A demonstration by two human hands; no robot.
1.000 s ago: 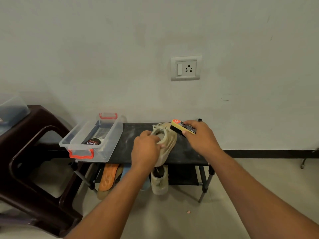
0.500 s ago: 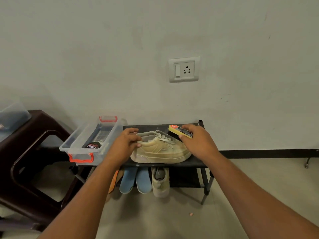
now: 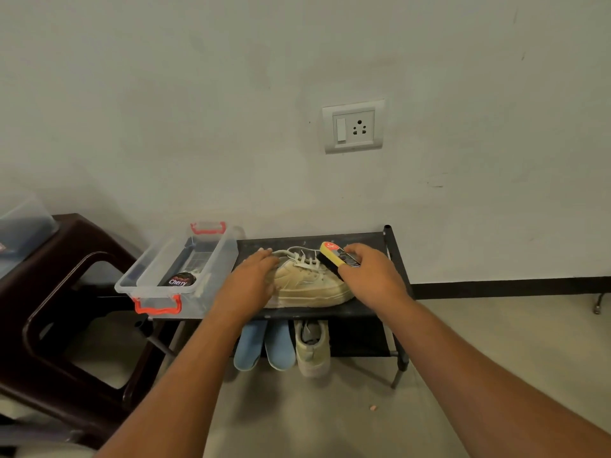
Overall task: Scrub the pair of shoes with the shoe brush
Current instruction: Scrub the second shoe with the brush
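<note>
A cream sneaker [image 3: 310, 285] lies on its sole on the black rack's top shelf [image 3: 284, 247], toe to the right. My left hand [image 3: 248, 282] grips its heel end and covers that part. My right hand [image 3: 370, 276] holds a yellow shoe brush [image 3: 334, 254] with black bristles, bristles against the laces and tongue. The other cream sneaker [image 3: 312, 350] stands on the lower shelf, toe toward me.
A clear plastic box [image 3: 158, 302] with red clips sits at the shelf's left end, holding a round polish tin [image 3: 178, 280]. Two blue insoles [image 3: 264, 345] lie below. A dark brown plastic stool [image 3: 66, 325] stands at left, a wall socket [image 3: 353, 127] above.
The sneaker went from tilted up in my left hand to flat on the shelf. My left hand shifted to its heel, and the brush came down onto the laces.
</note>
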